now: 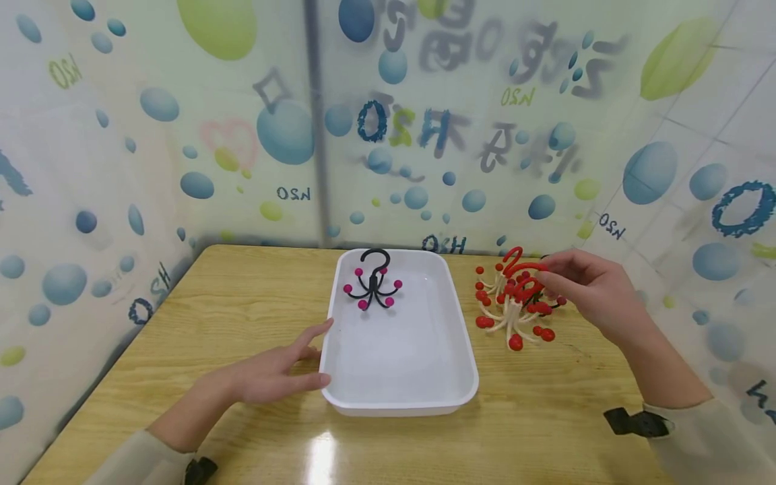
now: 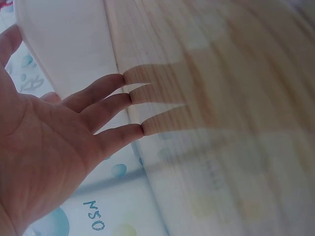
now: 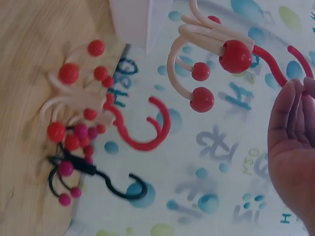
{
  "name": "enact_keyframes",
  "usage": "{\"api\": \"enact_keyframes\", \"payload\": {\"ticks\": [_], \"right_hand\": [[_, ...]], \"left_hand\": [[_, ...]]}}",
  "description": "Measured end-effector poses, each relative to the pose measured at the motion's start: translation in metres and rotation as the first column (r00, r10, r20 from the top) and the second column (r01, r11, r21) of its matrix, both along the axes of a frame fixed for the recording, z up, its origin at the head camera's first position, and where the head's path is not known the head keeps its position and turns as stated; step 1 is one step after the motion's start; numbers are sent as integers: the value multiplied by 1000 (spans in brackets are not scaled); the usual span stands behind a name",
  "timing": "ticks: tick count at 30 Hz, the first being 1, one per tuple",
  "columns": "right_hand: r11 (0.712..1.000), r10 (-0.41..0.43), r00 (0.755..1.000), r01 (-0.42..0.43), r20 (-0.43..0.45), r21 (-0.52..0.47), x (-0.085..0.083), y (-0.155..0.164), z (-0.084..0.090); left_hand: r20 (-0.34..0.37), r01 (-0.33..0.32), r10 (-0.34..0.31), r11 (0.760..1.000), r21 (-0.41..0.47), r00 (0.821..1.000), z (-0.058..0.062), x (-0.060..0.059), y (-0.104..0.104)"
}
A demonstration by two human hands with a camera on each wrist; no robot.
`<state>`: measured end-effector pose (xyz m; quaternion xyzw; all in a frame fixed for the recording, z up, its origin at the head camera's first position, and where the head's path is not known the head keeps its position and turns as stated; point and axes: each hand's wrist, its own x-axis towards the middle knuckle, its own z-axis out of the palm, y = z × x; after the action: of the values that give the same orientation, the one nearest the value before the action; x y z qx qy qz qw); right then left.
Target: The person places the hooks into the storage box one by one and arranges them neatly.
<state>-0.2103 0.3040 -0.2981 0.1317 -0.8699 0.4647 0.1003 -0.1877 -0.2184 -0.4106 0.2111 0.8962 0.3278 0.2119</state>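
Observation:
My right hand pinches the red hook end of a cream octopus-shaped hanger with red ball tips, held up off the table in the right wrist view. Below it stand more cream hangers with red hooks, and a black hanger with magenta balls. In the head view these overlap to the right of the white tray. Another black hanger with magenta tips is inside the tray, toward its far left. My left hand lies along the tray's left side, fingers spread, fingertips at the rim.
The tray stands on a wooden table, near its back edge. Behind and on both sides hang pale curtains printed with blue and green dots and letters.

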Motion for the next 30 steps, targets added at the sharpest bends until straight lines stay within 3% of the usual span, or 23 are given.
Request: {"api": "enact_keyframes", "payload": {"ticks": [12, 23, 30], "right_hand": [[997, 80, 996, -79, 49, -21, -54, -76, 1], [995, 99, 989, -97, 111, -22, -106, -118, -23], [996, 87, 986, -86, 139, -11, -123, -134, -34]], "left_hand": [[12, -1, 1, 1000, 6, 1000, -1, 0, -2], [24, -12, 12, 1000, 4, 1000, -1, 0, -1], [9, -5, 5, 1000, 14, 1000, -1, 0, -2]]}}
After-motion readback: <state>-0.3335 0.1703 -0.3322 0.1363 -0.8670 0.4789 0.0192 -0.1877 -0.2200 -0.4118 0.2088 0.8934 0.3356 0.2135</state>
